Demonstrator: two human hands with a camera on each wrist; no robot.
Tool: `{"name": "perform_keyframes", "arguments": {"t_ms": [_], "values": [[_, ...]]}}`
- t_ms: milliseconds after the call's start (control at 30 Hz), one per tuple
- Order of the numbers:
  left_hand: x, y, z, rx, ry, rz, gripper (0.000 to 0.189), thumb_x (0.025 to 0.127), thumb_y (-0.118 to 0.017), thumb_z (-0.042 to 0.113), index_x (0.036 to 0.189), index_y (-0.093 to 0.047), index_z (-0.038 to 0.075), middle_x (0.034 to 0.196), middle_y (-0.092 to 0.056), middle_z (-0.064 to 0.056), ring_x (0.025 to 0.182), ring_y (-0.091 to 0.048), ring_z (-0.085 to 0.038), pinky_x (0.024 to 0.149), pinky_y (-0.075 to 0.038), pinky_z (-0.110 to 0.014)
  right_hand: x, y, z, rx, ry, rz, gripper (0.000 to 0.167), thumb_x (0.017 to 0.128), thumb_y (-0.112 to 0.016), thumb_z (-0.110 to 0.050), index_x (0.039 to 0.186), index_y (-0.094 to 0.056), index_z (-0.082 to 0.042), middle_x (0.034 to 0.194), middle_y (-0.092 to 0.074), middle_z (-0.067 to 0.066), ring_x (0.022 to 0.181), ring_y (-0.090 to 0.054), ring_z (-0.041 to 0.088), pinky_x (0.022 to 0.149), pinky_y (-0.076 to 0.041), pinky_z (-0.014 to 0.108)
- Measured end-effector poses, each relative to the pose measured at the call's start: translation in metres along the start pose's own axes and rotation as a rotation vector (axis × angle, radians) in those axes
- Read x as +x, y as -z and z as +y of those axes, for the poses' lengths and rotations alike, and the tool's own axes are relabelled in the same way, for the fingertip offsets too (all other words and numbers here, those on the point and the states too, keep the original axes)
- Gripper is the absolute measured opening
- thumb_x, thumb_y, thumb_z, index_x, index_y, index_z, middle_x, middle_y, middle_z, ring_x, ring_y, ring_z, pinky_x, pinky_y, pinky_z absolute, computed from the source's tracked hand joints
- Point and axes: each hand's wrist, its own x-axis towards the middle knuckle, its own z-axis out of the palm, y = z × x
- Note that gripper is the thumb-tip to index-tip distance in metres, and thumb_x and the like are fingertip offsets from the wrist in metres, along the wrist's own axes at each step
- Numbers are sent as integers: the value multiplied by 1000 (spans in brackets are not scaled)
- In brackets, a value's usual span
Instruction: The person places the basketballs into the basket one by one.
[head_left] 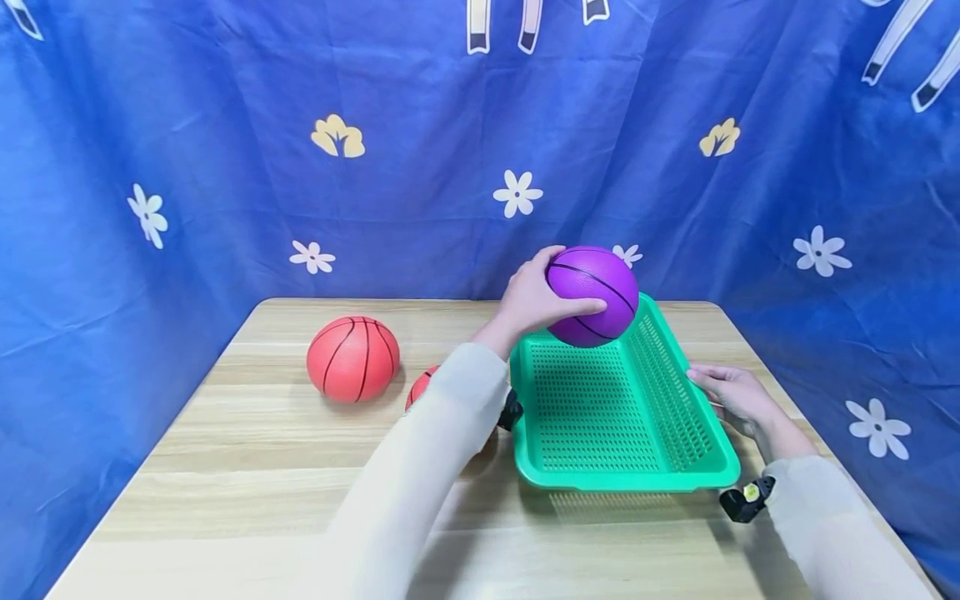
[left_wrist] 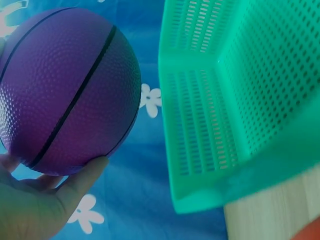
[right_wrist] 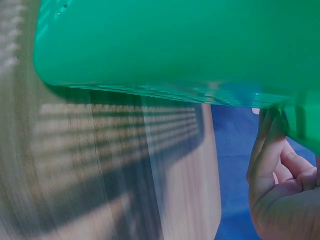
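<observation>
My left hand (head_left: 527,298) grips a small purple basketball (head_left: 600,279), thumb on the near side and fingers round the far side. The ball is held up over the far end of a green perforated plastic basket (head_left: 630,481). With the right hand (head_left: 738,402) I hold the basket by its right rim. In the right wrist view, the basket's underside (right_wrist: 150,45) stands raised above the tabletop, its shadow falling below. The left wrist view has the purple ball beside the basket's holed wall (left_wrist: 200,120); the inside shows bare holes.
A red basketball (head_left: 353,359) lies on the wooden table (head_left: 247,467) at the left. Another red ball (head_left: 420,387) sits left of the basket, mostly hidden behind my left forearm. A blue patterned curtain (head_left: 420,167) hangs behind the table and along both sides.
</observation>
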Motion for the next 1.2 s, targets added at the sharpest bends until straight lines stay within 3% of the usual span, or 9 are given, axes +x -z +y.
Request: {"name": "perform_keyframes", "arguments": {"t_ms": [433,767,967,1200], "values": [[13,-44,-3,-68,76,-12,98,62,-83,56,143,-38,25,127,-48,-6,104,-53,-22,74,-53,-37,0,-1,0,23,13,-4,70,96,-58,-30,143,-26,11,101,-61,-13,89,-62,1,81,-53,31],[12,-70,-26,-83,190,10,99,65,-81,54,146,-35,22,133,-46,-9,112,-51,-27,81,-52,-42,0,-3,-2,33,19,-7,68,97,-57,-28,144,-26,11,101,-62,-11,90,-64,5,81,-53,32],[9,-80,-38,-99,221,25,98,65,-83,50,145,-36,18,131,-47,-11,112,-50,-28,83,-51,-42,2,-2,0,29,28,-14,70,96,-58,-30,144,-27,10,104,-63,-9,91,-64,7,82,-53,32],[6,-89,-45,-78,272,-20,99,66,-83,48,145,-34,15,130,-47,-13,115,-49,-29,87,-49,-43,7,6,9,52,25,-8,56,93,-62,-33,138,-48,-4,103,-64,-13,94,-64,7,84,-52,35]]}}
